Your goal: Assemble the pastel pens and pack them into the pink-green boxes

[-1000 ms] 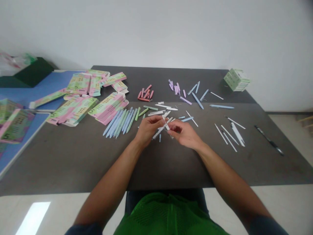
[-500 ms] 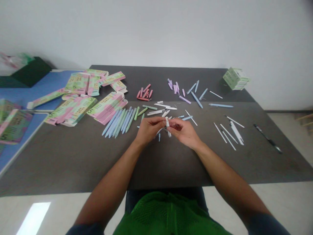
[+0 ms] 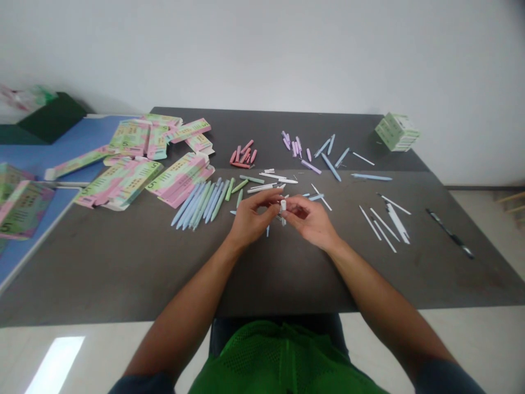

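My left hand and my right hand meet over the middle of the dark grey table. Both pinch a small white pen part that stands upright between their fingertips. My left hand's fingers curl around it from the left, the right hand's from the right. Just beyond the hands lie loose white pen parts and short green pieces. A row of blue and green pens lies to the left of my left hand.
Pink-and-green flat cartons pile up at the left, some on a blue table. Red caps, purple pieces, blue barrels and white refills are scattered behind and right. A green box and a black pen lie far right.
The long white pen that crossed between my hands is gone from my left hand. Now only a short white part stands upright between both hands' fingertips. The hands stayed in place.
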`<state>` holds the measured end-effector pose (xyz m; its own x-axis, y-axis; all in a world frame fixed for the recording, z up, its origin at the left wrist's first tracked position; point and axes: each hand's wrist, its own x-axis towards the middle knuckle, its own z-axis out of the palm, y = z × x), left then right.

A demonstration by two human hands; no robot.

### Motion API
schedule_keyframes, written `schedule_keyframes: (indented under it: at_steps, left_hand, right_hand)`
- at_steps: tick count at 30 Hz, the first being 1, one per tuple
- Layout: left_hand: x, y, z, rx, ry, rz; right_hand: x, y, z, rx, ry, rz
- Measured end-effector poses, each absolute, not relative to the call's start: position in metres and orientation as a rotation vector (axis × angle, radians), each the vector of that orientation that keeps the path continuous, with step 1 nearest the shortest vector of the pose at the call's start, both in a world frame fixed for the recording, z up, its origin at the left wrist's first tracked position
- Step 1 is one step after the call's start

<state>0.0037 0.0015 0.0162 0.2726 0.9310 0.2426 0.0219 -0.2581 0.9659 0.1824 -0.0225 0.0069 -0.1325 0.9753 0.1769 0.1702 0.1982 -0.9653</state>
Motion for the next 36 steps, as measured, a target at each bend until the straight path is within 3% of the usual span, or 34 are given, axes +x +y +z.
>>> schedule_keyframes:
  at_steps: [7, 15, 26, 36]
  left_hand:
    - [0.0, 0.004, 0.018, 1.633, 0.98, 1.193]
    - [0.0, 0.011, 0.009, 1.637, 1.192, 1.053]
    - [-0.008, 0.019, 0.008, 1.694, 1.384, 0.924]
    - [-0.014, 0.022, 0.012, 1.867, 1.531, 0.807]
  right_hand:
    - [0.182, -0.027, 0.011, -1.119, -1.555, 1.005]
    - [0.188, -0.03, 0.015, -1.219, -1.978, 0.625]
    - [0.192, -0.03, 0.003, -1.447, -2.361, 0.585]
    - [0.195, -0.031, 0.0, -1.448, -2.382, 0.628]
